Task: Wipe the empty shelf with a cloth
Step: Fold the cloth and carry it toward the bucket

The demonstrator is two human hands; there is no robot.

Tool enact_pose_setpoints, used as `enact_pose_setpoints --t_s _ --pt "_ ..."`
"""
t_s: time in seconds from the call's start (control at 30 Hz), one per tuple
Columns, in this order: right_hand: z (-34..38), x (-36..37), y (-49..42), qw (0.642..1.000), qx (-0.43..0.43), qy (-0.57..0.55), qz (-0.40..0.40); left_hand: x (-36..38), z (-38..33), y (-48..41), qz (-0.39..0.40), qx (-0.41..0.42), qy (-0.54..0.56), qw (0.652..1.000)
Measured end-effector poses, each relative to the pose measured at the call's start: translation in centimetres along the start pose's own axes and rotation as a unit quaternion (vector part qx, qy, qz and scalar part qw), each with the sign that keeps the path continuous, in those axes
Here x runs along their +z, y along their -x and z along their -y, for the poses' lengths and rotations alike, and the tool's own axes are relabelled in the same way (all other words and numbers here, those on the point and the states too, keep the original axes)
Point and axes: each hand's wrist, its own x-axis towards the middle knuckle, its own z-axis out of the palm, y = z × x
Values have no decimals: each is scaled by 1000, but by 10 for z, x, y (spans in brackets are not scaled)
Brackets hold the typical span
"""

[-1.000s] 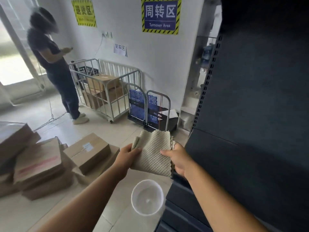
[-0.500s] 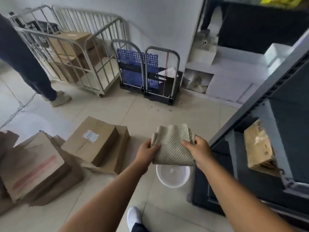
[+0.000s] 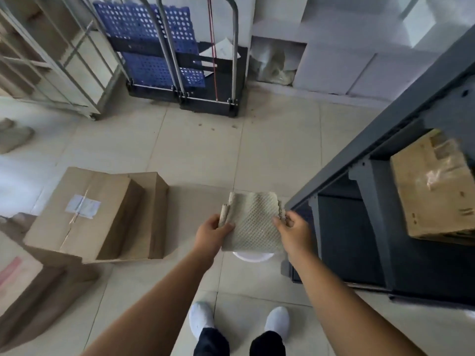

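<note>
Above the tiled floor (image 3: 195, 155), just off the near left corner of the dark shelf unit (image 3: 359, 227), I see both hands holding the folded cloth (image 3: 250, 222) between them. Left hand (image 3: 209, 236): thumb on top of the cloth's left edge, other fingers hidden beneath, pinching it. Right hand (image 3: 294, 233): thumb and fingertips pinching the right edge. Cloth is beige, waffle-textured, clear of the shelf. A white bucket (image 3: 253, 256) rim shows just below the cloth. A cardboard box (image 3: 434, 186) sits inside the shelf, right side. More cartons (image 3: 92, 214) lie on the floor at left.
</note>
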Motion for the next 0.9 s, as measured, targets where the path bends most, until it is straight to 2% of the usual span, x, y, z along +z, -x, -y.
enact_pose_setpoints --t_s 0.33,0.53,0.7,0.9 --pt "-285 90 -174 998 29 29 -53 94 228 -219 -44 -28 -13 999" --pt "-426 145 -276 993 49 73 -73 137 366 -350 -40 -32 -26 998" --pt "-500 184 -336 989 75 115 -63 166 441 -431 -65 -36 -64 995" --pt "-535 200 -355 986 82 126 -74 185 466 -459 -87 -67 -101 989"
